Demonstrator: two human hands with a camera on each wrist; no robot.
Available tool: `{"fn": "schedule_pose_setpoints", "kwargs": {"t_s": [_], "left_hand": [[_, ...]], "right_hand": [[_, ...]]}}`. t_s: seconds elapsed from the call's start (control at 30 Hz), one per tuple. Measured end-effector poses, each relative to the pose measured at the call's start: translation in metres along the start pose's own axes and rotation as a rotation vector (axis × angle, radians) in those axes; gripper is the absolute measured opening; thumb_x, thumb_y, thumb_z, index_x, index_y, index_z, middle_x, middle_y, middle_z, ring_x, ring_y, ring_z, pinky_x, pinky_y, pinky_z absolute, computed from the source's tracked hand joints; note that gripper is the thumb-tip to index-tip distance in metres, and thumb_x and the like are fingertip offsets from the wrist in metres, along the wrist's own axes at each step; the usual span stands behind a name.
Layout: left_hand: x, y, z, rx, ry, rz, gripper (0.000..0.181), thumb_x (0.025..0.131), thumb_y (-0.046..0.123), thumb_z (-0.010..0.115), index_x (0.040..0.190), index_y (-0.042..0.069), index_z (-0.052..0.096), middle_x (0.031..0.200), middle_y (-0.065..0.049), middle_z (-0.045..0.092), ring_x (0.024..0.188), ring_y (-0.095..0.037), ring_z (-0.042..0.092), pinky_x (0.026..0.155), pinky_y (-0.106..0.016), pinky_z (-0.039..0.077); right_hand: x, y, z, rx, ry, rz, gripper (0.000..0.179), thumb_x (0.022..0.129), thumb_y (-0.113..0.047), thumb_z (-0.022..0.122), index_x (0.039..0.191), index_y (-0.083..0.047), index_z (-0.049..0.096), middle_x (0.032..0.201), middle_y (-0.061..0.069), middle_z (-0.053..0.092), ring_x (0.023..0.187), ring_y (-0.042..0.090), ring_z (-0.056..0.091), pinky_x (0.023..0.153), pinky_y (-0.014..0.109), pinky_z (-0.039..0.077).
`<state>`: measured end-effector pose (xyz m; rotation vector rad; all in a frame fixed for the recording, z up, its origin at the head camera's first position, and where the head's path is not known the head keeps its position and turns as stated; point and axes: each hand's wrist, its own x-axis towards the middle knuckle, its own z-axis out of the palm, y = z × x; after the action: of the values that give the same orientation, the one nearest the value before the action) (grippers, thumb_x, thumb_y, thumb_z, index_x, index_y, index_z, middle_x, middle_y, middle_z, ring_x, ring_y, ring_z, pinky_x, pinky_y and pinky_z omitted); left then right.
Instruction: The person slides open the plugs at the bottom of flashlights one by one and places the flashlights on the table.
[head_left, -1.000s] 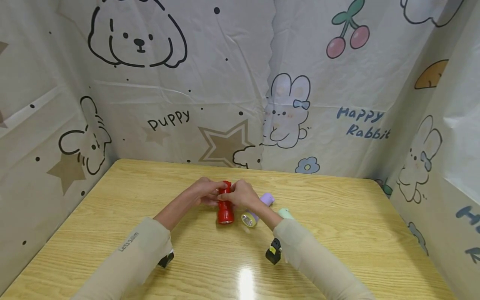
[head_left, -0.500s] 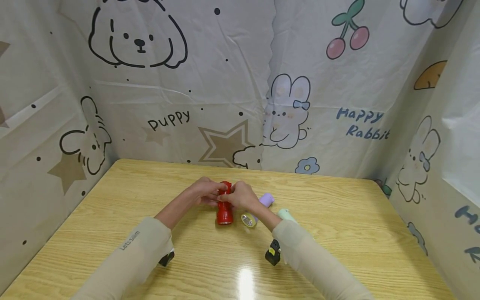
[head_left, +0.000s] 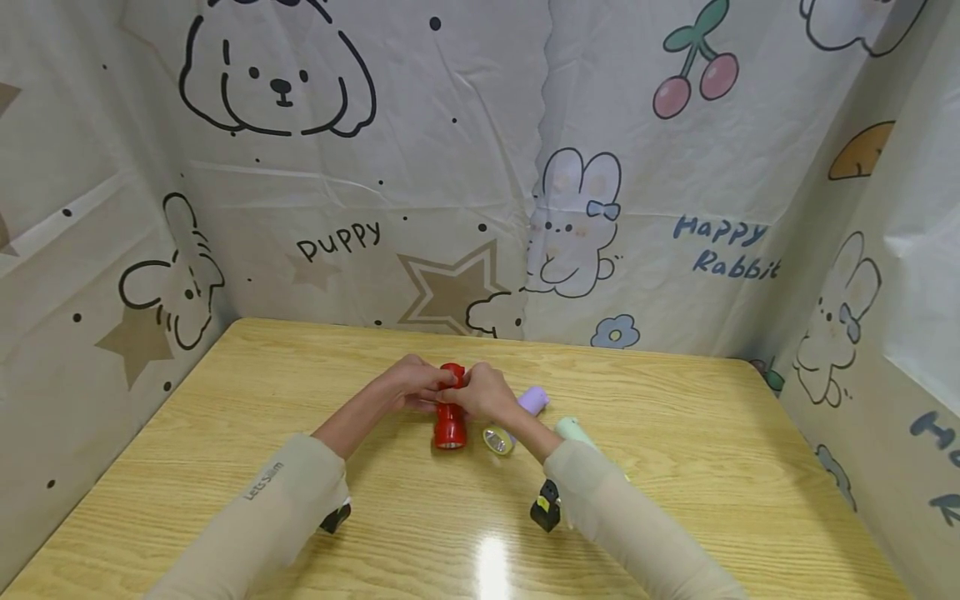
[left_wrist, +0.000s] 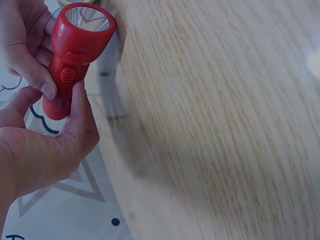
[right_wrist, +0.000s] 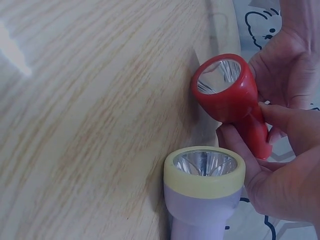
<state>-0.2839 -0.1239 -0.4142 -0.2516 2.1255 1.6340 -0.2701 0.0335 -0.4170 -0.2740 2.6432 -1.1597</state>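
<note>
A red flashlight (head_left: 450, 427) is held between both hands over the far middle of the table, its lens end toward the person. My left hand (head_left: 412, 384) grips the tail part from the left, thumb and fingers on either side, as the left wrist view shows. From the right, my right hand (head_left: 483, 392) pinches the body with thumb and fingers. A switch shows on the red barrel (left_wrist: 68, 75) in the left wrist view. Close by the right hand lies a purple flashlight with a yellow rim (right_wrist: 205, 185). The right forearm partly covers it in the head view.
A mint-green flashlight (head_left: 572, 430) lies on the wooden table (head_left: 675, 433), partly under the right sleeve. Black wrist devices (head_left: 546, 507) show below both sleeves. A printed cloth (head_left: 337, 183) hangs behind the table and at its sides.
The red flashlight shifts very slightly, and the left hand's thumb moves a little along its tail. Both hands keep their hold in nearly the same place.
</note>
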Motion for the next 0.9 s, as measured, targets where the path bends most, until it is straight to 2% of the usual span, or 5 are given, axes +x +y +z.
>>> {"fn": "schedule_pose_setpoints", "kwargs": {"t_s": [0.23, 0.47, 0.9], "left_hand": [[0.0006, -0.0010, 0.0012, 0.010, 0.000, 0.007, 0.017, 0.093, 0.016, 0.069, 0.092, -0.001, 0.069, 0.078, -0.005, 0.070, 0.064, -0.011, 0.065, 0.071, -0.030, 0.060], [0.0013, -0.0023, 0.0019, 0.014, 0.010, 0.017, 0.017, 0.093, 0.016, 0.069, 0.091, -0.001, 0.069, 0.078, -0.005, 0.069, 0.065, -0.011, 0.066, 0.071, -0.031, 0.061], [0.0006, 0.0007, 0.0056, 0.028, 0.025, 0.011, 0.016, 0.092, 0.016, 0.071, 0.088, 0.001, 0.069, 0.076, -0.005, 0.070, 0.063, -0.011, 0.065, 0.075, -0.034, 0.060]], "right_hand": [[0.0001, 0.0027, 0.0012, -0.014, 0.002, -0.019, 0.035, 0.088, -0.031, 0.078, 0.066, -0.008, 0.061, 0.056, 0.001, 0.058, 0.049, 0.012, 0.054, 0.043, 0.018, 0.042], [0.0006, 0.0016, 0.0016, -0.032, -0.001, -0.021, 0.035, 0.088, -0.031, 0.078, 0.066, -0.010, 0.059, 0.055, -0.001, 0.057, 0.050, 0.013, 0.057, 0.043, 0.018, 0.043], [0.0000, -0.0004, 0.0027, -0.077, 0.044, -0.010, 0.036, 0.087, -0.031, 0.079, 0.066, -0.010, 0.058, 0.052, -0.002, 0.053, 0.045, 0.009, 0.050, 0.040, 0.017, 0.038]]}}
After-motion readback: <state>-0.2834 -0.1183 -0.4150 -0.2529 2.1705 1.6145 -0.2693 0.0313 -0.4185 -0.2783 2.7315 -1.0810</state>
